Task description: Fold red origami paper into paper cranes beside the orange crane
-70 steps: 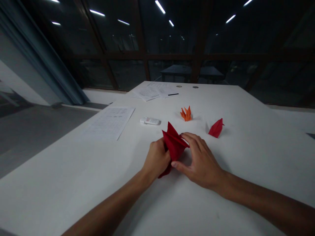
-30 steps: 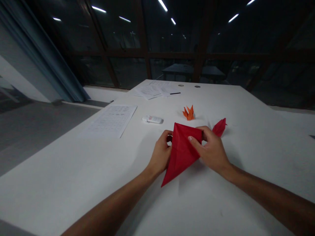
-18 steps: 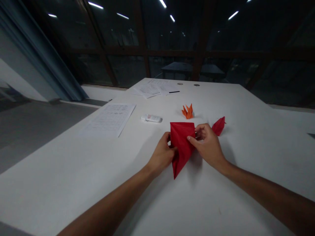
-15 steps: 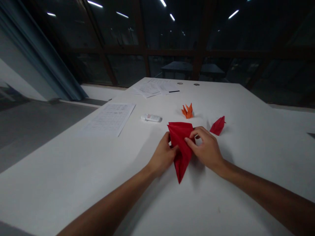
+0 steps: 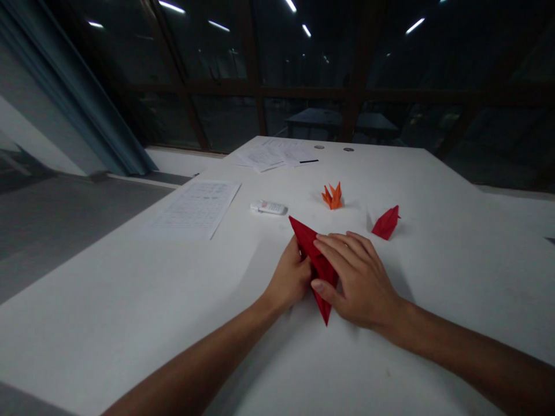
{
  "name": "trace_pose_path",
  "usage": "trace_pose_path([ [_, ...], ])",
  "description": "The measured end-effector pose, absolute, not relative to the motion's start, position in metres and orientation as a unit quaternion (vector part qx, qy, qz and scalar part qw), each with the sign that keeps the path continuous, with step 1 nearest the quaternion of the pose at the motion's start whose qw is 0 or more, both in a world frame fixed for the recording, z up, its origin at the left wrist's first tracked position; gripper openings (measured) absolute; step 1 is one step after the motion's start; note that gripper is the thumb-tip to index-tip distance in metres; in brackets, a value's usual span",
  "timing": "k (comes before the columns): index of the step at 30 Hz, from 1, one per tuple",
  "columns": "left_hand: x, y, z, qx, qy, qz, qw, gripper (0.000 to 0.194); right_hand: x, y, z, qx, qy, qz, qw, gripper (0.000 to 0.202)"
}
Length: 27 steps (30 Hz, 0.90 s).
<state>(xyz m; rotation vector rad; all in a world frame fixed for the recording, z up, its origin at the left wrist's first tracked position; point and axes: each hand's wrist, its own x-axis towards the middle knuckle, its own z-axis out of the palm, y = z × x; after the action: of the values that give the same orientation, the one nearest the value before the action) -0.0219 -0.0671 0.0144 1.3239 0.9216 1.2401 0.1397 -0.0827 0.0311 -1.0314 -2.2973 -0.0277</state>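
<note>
A piece of folded red origami paper [image 5: 318,254] stands tilted between my two hands in the head view. It is now a narrow shape with one point at the upper left and another toward me. My left hand [image 5: 289,276] is closed on its left side, the fingertips partly hidden behind the paper. Stretched out, the fingers of my right hand [image 5: 358,277] lie against the paper's right side, with the thumb lower down near its edge. Beyond the hands stand an orange folded-paper piece [image 5: 333,196] with several points and a smaller red folded-paper piece [image 5: 385,223].
On the white table [image 5: 143,300] lies a white tube-like object [image 5: 269,207], left of the orange piece. A printed sheet [image 5: 195,208] is at the left edge. More papers [image 5: 273,153] and two small round discs [image 5: 348,149] are at the far end, before dark windows.
The red paper has turned from a broad, flat-topped face to a narrow, pointed one. My right hand has gone from pinching its right edge to lying along it with fingers stretched.
</note>
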Motion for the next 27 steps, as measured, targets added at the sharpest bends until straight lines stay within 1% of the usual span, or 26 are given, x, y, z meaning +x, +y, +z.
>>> trace_pose_path([
  [2, -0.021, -0.068, 0.012, 0.562, 0.405, 0.523, 0.497, 0.039, 0.137, -0.086, 0.034, -0.410, -0.859, -0.010, 0.307, 0.058],
  [4, -0.020, -0.070, 0.012, 0.567, 0.445, 0.521, 0.457, 0.038, 0.135, -0.088, 0.038, -0.425, -0.849, -0.010, 0.313, 0.055],
  [7, -0.019, -0.073, 0.017, 0.578, 0.496, 0.522, 0.383, 0.036, 0.134, -0.088, 0.044, -0.430, -0.842, -0.015, 0.326, 0.046],
  [10, -0.020, -0.076, 0.024, 0.600, 0.514, 0.530, 0.309, 0.039, 0.135, -0.086, 0.048, -0.435, -0.836, -0.035, 0.333, 0.036],
  [13, -0.020, -0.078, 0.028, 0.619, 0.511, 0.531, 0.272, 0.042, 0.139, -0.079, 0.049, -0.450, -0.830, -0.074, 0.321, 0.022],
  [16, -0.022, -0.075, 0.027, 0.623, 0.491, 0.526, 0.306, 0.042, 0.146, -0.068, 0.050, -0.473, -0.818, -0.079, 0.316, 0.015],
  [18, -0.026, -0.070, 0.023, 0.610, 0.484, 0.523, 0.347, 0.040, 0.152, -0.059, 0.051, -0.494, -0.804, -0.040, 0.328, 0.016],
  [21, -0.033, -0.059, 0.015, 0.576, 0.489, 0.523, 0.395, 0.030, 0.162, -0.044, 0.046, -0.489, -0.789, 0.066, 0.365, 0.021],
  [24, -0.040, -0.049, 0.009, 0.543, 0.471, 0.534, 0.445, 0.029, 0.168, -0.032, 0.029, -0.451, -0.760, 0.200, 0.424, 0.030],
  [27, -0.044, -0.043, 0.006, 0.527, 0.426, 0.571, 0.463, 0.027, 0.170, -0.025, 0.012, -0.415, -0.699, 0.303, 0.498, 0.026],
])
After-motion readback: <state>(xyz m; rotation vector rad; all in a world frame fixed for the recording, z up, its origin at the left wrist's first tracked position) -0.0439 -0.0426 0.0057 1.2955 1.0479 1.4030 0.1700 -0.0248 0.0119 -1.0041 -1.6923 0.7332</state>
